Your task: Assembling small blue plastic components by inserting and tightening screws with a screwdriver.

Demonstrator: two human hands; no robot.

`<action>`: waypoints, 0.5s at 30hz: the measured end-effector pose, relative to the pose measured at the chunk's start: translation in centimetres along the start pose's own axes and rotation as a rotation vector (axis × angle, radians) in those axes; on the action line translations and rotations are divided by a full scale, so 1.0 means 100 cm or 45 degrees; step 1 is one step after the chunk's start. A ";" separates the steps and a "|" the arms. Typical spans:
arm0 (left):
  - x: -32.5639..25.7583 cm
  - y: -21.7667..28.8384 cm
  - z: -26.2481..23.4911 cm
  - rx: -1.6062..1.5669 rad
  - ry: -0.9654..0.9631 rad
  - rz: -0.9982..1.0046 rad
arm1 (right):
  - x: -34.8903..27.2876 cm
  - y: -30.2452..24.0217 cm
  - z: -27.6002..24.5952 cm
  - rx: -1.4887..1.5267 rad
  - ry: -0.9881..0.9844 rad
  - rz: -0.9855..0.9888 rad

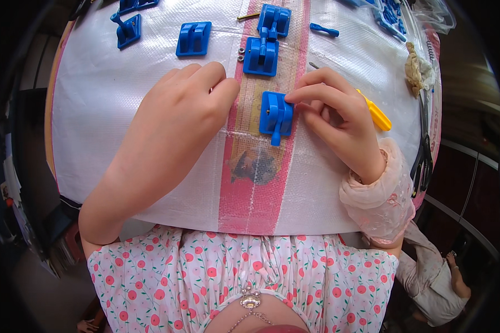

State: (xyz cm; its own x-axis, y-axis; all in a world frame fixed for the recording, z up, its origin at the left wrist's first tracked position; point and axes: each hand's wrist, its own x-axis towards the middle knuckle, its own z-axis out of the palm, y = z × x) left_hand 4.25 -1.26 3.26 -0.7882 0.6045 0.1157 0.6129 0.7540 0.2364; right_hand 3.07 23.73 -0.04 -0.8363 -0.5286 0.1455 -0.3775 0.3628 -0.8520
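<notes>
A blue plastic bracket (276,115) with upright ribs and a short lever lies flat on the table in front of me. My right hand (339,114) has its index finger and thumb pinched at the bracket's upper right edge. To the left of it, my left hand (186,102) is closed with the fingertips curled under; anything in them is hidden. Two small metal nuts (241,54) lie beyond that hand, beside a second blue bracket (260,57). Partly behind my right hand lies a screwdriver with a yellow handle (376,112).
Farther off stand another blue bracket (193,39), one with a raised lever (128,30), and a loose blue lever (324,30). A brass-coloured screw (248,17) lies near the far brackets. Black scissors (424,161) and a tray of blue parts (391,19) are at the right.
</notes>
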 end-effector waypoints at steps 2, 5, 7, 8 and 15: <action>0.000 0.002 0.000 -0.016 0.026 -0.019 | -0.002 0.004 0.005 0.046 0.085 0.004; 0.002 0.002 0.004 -0.095 0.045 -0.022 | -0.003 0.000 0.007 0.111 0.122 0.055; 0.004 -0.002 0.006 -0.121 0.058 -0.013 | -0.002 -0.003 0.005 0.058 0.063 0.051; 0.004 -0.003 0.007 -0.134 0.065 -0.008 | -0.002 -0.004 0.002 -0.015 0.008 0.021; 0.009 -0.006 0.012 -0.123 0.160 0.045 | -0.004 0.009 -0.005 0.094 -0.135 -0.032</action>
State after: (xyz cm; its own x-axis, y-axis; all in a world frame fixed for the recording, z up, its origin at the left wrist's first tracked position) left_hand 3.22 -0.82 2.10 -0.7705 0.5889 0.2438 0.6371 0.7008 0.3209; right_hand 2.83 24.65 -0.57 -0.7787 -0.6164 0.1169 -0.3644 0.2927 -0.8840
